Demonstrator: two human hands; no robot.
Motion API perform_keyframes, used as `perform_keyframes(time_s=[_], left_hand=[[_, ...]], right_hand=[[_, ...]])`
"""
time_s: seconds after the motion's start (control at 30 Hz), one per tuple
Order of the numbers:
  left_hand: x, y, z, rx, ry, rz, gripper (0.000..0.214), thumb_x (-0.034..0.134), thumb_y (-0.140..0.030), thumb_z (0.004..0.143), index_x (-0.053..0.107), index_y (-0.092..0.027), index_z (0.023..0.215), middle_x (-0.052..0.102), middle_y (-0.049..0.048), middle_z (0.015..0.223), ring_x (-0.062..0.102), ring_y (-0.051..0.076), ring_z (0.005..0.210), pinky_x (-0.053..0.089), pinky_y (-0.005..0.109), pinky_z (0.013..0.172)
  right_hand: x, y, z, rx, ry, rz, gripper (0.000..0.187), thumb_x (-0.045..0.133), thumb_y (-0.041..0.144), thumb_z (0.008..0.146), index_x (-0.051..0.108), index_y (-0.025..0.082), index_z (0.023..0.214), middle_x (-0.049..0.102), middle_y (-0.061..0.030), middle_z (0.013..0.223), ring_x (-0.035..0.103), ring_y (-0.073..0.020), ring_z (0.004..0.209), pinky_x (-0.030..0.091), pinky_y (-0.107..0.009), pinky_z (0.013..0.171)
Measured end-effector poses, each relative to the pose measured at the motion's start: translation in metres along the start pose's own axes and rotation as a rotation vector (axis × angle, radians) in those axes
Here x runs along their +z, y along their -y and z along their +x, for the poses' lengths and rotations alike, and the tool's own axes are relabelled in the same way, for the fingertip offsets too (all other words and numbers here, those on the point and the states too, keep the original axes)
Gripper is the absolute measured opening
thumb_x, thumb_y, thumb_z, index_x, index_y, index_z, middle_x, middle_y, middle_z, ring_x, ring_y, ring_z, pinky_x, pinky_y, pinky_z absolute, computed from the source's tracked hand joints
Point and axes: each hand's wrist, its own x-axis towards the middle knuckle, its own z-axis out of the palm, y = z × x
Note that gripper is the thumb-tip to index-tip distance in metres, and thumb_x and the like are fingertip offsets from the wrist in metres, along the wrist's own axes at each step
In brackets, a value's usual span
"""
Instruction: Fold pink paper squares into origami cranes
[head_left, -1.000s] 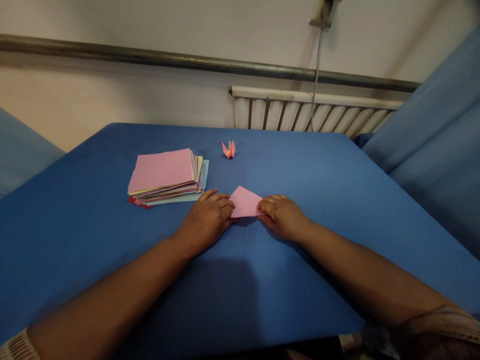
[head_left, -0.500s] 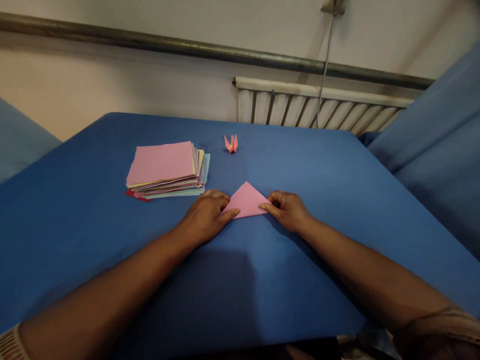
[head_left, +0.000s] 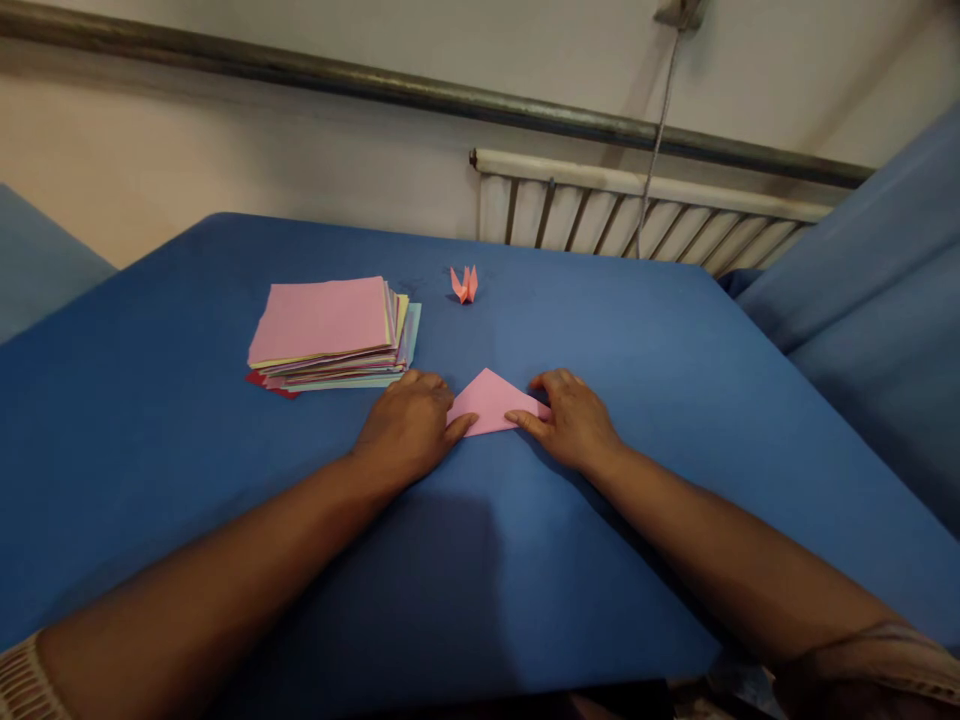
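a flat, pink, triangle-like piece of folded paper (head_left: 491, 402) lies near the middle of the smooth blue counter (head_left: 622, 320), its peak pointing far and its long edge near. both hands are closed on it, one at each end: the left hand (head_left: 409, 425) has its thumb on top of the left corner and its fingers bent along the far side, and the right hand (head_left: 574, 422) matches it on the right, thumb laid inward; how the hidden fingertips meet the paper i cannot tell. held this way, the two ends probably cannot slide and the thumbs can press the layers flat. the thick rectangular stack of multicoloured paper sheets (head_left: 322, 320) sits far left, just beyond the left hand, likely for easy reach. the small coral-pink folded paper figure (head_left: 464, 287) stands farther off, perhaps put there so the working spot has room
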Motion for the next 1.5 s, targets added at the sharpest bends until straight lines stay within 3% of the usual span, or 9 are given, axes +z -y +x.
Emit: perform_keyframes(time_s=[0.13, 0.33, 0.63, 0.83, 1.07, 1.2, 1.3, 1.4, 1.5], left_hand=[[0.0, -0.001, -0.002, -0.023, -0.034, -0.04, 0.03, 0.055, -0.044, 0.089, 0.066, -0.017, 0.086, 0.066, 0.0127, 0.086, 0.058, 0.031, 0.088, 0.045, 0.045, 0.083], [0.003, -0.001, -0.003, -0.057, -0.067, -0.115, 0.035, 0.059, -0.042, 0.088, 0.062, -0.014, 0.109, 0.067, 0.0135, 0.106, 0.057, 0.03, 0.098, 0.045, 0.044, 0.09], [-0.002, -0.003, -0.005, -0.103, 0.012, -0.074, 0.041, 0.056, -0.047, 0.089, 0.061, -0.015, 0.115, 0.066, 0.013, 0.105, 0.061, 0.03, 0.099, 0.048, 0.04, 0.085], [0.0, -0.002, -0.007, -0.139, -0.011, -0.176, 0.043, 0.06, -0.05, 0.086, 0.061, -0.017, 0.113, 0.068, 0.0122, 0.106, 0.065, 0.029, 0.096, 0.049, 0.038, 0.078], [0.001, 0.001, -0.008, -0.166, -0.004, -0.304, 0.049, 0.064, -0.049, 0.083, 0.059, -0.017, 0.12, 0.07, 0.0121, 0.109, 0.067, 0.029, 0.099, 0.051, 0.04, 0.083], [0.004, 0.003, -0.005, -0.16, -0.063, -0.485, 0.058, 0.067, -0.05, 0.08, 0.056, -0.019, 0.127, 0.067, 0.0126, 0.121, 0.063, 0.03, 0.112, 0.049, 0.045, 0.095], [0.006, 0.003, -0.001, -0.187, -0.123, -0.798, 0.07, 0.073, -0.05, 0.075, 0.051, -0.018, 0.133, 0.063, 0.0131, 0.129, 0.06, 0.028, 0.118, 0.047, 0.044, 0.101], [0.004, 0.002, 0.002, -0.23, -0.081, -1.127, 0.057, 0.074, -0.051, 0.073, 0.062, -0.017, 0.118, 0.071, 0.0084, 0.109, 0.066, 0.023, 0.098, 0.053, 0.036, 0.086], [-0.001, 0.001, 0.001, -0.258, -0.004, -1.153, 0.037, 0.069, -0.052, 0.077, 0.07, -0.016, 0.086, 0.066, 0.0004, 0.076, 0.059, 0.014, 0.068, 0.046, 0.025, 0.062]], right_hand=[[0.002, 0.003, -0.001, 0.0, -0.017, -0.046, 0.055, 0.065, 0.061, 0.081, 0.06, 0.016, 0.113, 0.064, -0.0137, 0.106, 0.061, -0.029, 0.096, 0.047, -0.041, 0.081], [0.002, 0.009, 0.0, 0.01, 0.015, -0.073, 0.05, 0.069, 0.06, 0.078, 0.063, 0.018, 0.105, 0.067, -0.0108, 0.099, 0.063, -0.0274, 0.089, 0.046, -0.04, 0.077], [0.006, 0.008, 0.0, 0.055, 0.04, 0.018, 0.038, 0.074, 0.052, 0.076, 0.062, 0.02, 0.094, 0.063, -0.007, 0.094, 0.059, -0.0238, 0.087, 0.044, -0.037, 0.076], [0.005, 0.011, -0.002, 0.081, 0.047, 0.118, 0.033, 0.077, 0.041, 0.073, 0.058, 0.02, 0.09, 0.063, -0.0056, 0.094, 0.059, -0.0229, 0.088, 0.045, -0.037, 0.077], [0.013, 0.007, -0.002, 0.208, 0.054, 0.426, 0.052, 0.076, 0.029, 0.073, 0.054, 0.021, 0.119, 0.068, -0.0029, 0.093, 0.063, -0.0186, 0.079, 0.047, -0.035, 0.073], [0.019, 0.003, -0.001, 0.202, 0.084, 0.837, 0.025, 0.069, 0.034, 0.078, 0.063, 0.02, 0.097, 0.067, 0.0003, 0.08, 0.06, -0.014, 0.068, 0.047, -0.029, 0.066], [0.015, 0.002, 0.0, 0.139, 0.077, 0.964, 0.019, 0.07, 0.038, 0.076, 0.065, 0.02, 0.078, 0.065, 0.001, 0.073, 0.058, -0.0131, 0.066, 0.046, -0.028, 0.065], [0.008, 0.002, 0.0, 0.104, 0.024, 0.952, 0.02, 0.072, 0.04, 0.074, 0.067, 0.02, 0.074, 0.063, 0.0016, 0.069, 0.055, -0.0129, 0.065, 0.045, -0.027, 0.065], [0.002, 0.002, 0.0, 0.096, 0.011, 0.925, 0.022, 0.072, 0.041, 0.074, 0.067, 0.02, 0.072, 0.062, 0.0013, 0.068, 0.053, -0.0128, 0.064, 0.043, -0.027, 0.064]])
